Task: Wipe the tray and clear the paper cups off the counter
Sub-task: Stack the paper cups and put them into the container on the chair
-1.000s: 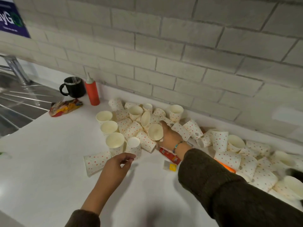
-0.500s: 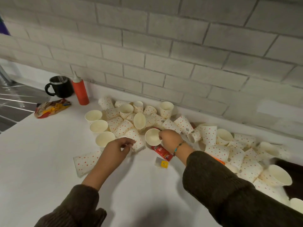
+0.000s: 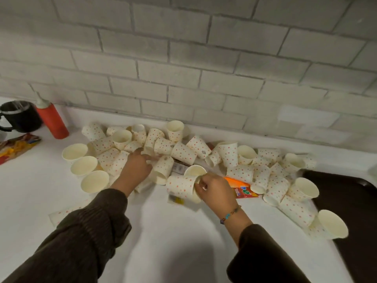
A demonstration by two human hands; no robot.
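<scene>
Several white paper cups with red dots lie scattered along the back of the white counter, some upright, most on their sides. My right hand pinches the rim of a dotted cup lying on its side, with another cup just behind it. My left hand reaches into the pile with fingers extended, touching cups near its middle. A dark brown tray sits at the right edge, with cups against its left rim.
A black mug and a red squeeze bottle stand at the back left, with a colourful wrapper in front of them. An orange packet and a small sachet lie among the cups. A grey brick wall backs the counter.
The view has shifted right, bringing the tray into sight. My right hand has drawn a cup toward me and now holds it on its side. My left hand has moved forward into the pile.
</scene>
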